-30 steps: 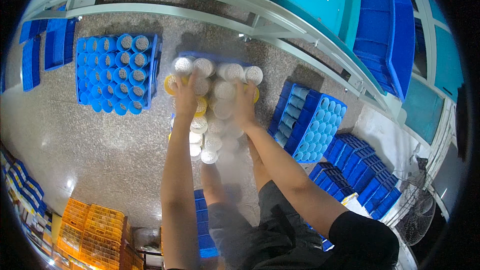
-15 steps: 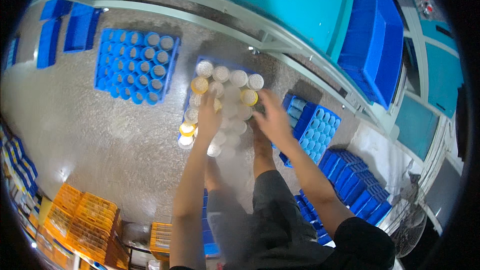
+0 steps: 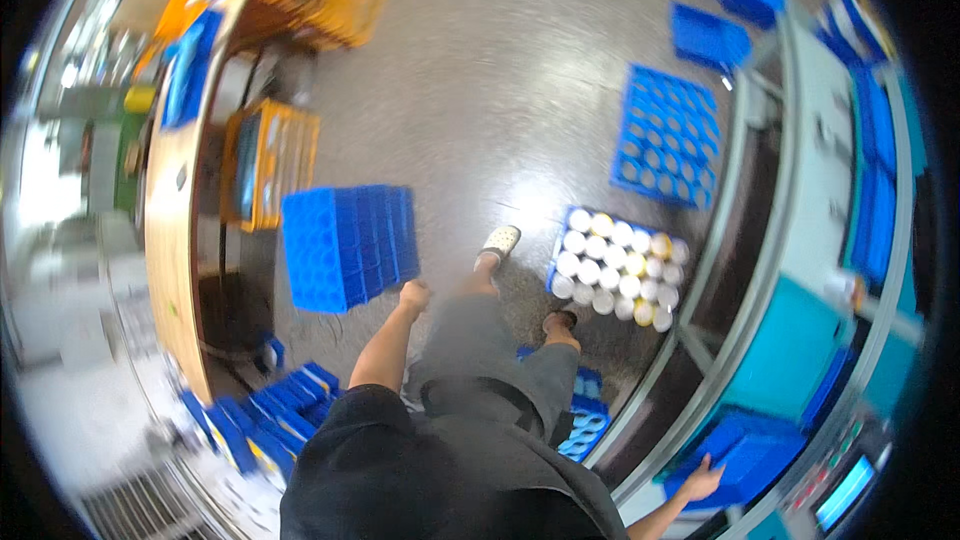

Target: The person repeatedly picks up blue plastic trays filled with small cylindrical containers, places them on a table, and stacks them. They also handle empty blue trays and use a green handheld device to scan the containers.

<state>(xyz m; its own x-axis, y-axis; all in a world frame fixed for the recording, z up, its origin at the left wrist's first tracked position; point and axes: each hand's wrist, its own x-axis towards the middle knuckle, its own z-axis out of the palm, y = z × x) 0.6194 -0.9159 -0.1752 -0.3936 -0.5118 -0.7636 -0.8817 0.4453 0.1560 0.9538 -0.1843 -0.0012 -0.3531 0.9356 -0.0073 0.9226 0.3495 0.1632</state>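
My left hand hangs with its fingers curled, just beside the lower corner of a tall stack of blue trays; I see nothing in it. At the lower right my right hand grips the near edge of a blue plastic bin that sits on the teal machine top. Part of its grip is hidden. On the floor ahead to the right, a blue tray carries rows of white round containers, a few of them yellow.
Farther off stands another blue tray of blue cups, with several blue bins beyond. A wooden table and an orange crate are on the left. The machine's pale frame runs along the right.
I have stood up and turned. Both hands have left the white containers; the left hangs near the blue stack, and the right has reached the blue bin on the machine.
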